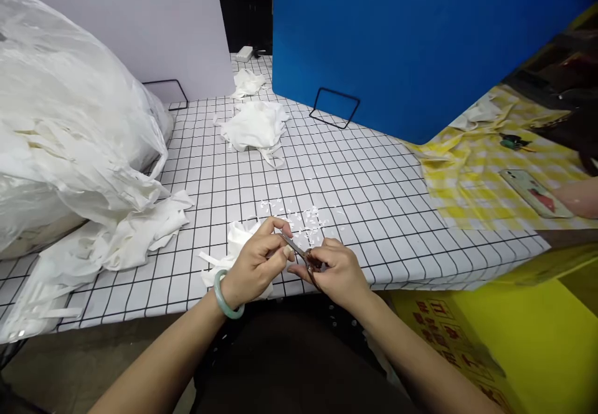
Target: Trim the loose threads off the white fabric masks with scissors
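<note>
My right hand (339,272) is closed round the handles of a small pair of scissors (299,251), whose blades point up and left toward my other hand. My left hand (262,258), with a green bangle (224,299) at its wrist, is closed in a pinch by the blade tips. A white fabric garment (233,243) lies beneath and behind that hand and seems to be pinched in its fingers, though the fingertips hide the held part. Small white clippings (306,220) are scattered on the tabletop just beyond both hands.
On the checked tablecloth (374,190), a white fabric pile (256,126) lies farther back. At left, a big plastic bag (84,96) spills white garments (135,233). A blue panel (397,40) stands behind. Another person's hand (579,197) touches a phone (535,193) at right.
</note>
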Motion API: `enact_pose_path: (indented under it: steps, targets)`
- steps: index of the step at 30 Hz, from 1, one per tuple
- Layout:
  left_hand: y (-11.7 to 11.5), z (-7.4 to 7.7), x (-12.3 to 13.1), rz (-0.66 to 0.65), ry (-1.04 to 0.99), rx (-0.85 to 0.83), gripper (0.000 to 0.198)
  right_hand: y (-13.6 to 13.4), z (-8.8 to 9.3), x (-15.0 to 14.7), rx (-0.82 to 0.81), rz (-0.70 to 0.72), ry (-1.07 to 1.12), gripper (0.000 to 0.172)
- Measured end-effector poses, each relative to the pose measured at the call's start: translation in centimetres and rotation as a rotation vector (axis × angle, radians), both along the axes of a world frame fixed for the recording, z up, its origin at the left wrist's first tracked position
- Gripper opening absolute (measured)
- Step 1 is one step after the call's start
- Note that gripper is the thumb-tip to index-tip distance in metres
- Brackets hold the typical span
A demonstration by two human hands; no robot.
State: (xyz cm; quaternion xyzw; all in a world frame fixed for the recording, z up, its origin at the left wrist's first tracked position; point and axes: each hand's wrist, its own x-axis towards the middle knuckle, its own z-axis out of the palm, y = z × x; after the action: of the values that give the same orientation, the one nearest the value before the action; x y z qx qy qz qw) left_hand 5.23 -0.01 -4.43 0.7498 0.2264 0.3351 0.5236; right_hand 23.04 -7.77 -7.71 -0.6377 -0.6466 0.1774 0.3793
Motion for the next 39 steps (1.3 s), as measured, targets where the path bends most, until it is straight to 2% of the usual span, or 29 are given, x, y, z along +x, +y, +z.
enact_pose_path:
  steps: [2,4,8,11,14,17,19,22,25,28,30,32,34,36,38,39]
  targets:
    - [0.4,0.5,-0.4,0.007,0.038,-0.011,0.026,0.0,-0.2,0.6,-0.137,-0.058,0.123,0.055]
    - [1.3,1.6,-1.9,0.030,0.059,-0.020,0.025,0.2,-0.1,1.6,-0.249,-0.083,0.254,0.049]
    - [3.5,4.9,-7.6,0.126,0.028,-0.024,0.025,1.7,1.1,2.7,-0.280,-0.026,0.373,0.046]
    - [4.0,6.4,-11.3,0.259,0.004,-0.026,0.026,3.4,2.1,0.7,-0.392,-0.007,0.355,0.041]
    - [3.7,6.5,-13.2,0.394,0.049,0.003,0.027,4.9,2.4,-3.1,-0.547,0.059,0.272,0.035]
    - [3.4,6.5,-14.6,0.569,0.146,0.134,0.024,5.6,2.3,-6.0,-0.553,0.164,0.268,0.027]
    - [3.3,6.9,-16.0,0.714,0.165,0.241,0.021,5.8,2.6,-6.4,-0.533,0.216,0.335,0.019]
    - [3.1,7.6,-18.4,0.911,-0.032,0.331,0.022,6.4,3.9,-5.1,-0.390,0.259,0.570,0.019]
    - [3.0,7.0,-19.7,0.898,-0.055,0.264,0.022,7.6,4.8,-4.3,-0.201,0.200,0.664,0.025]
    - [2.9,5.4,-19.3,0.807,0.064,0.147,0.022,8.5,3.7,-6.8,-0.336,0.193,0.494,0.027]
    - [2.8,4.7,-18.7,0.806,0.002,0.071,0.023,8.6,2.4,-9.7,-0.437,0.268,0.382,0.030]
    - [2.6,5.0,-18.7,0.845,-0.118,0.031,0.023,8.6,1.4,-12.2,-0.445,0.345,0.333,0.030]
    - [2.1,6.1,-19.2,0.936,-0.290,0.104,0.022,8.6,1.5,-13.0,-0.433,0.392,0.347,0.023]
    - [1.5,7.1,-19.8,1.046,-0.393,0.259,0.022,8.9,2.4,-12.2,-0.411,0.396,0.399,0.016]
    - [0.8,6.8,-19.6,1.089,-0.359,0.353,0.021,9.2,3.5,-10.9,-0.347,0.362,0.484,0.017]
    - [0.5,6.0,-19.2,1.073,-0.281,0.353,0.019,9.2,3.8,-10.5,-0.328,0.349,0.512,0.019]
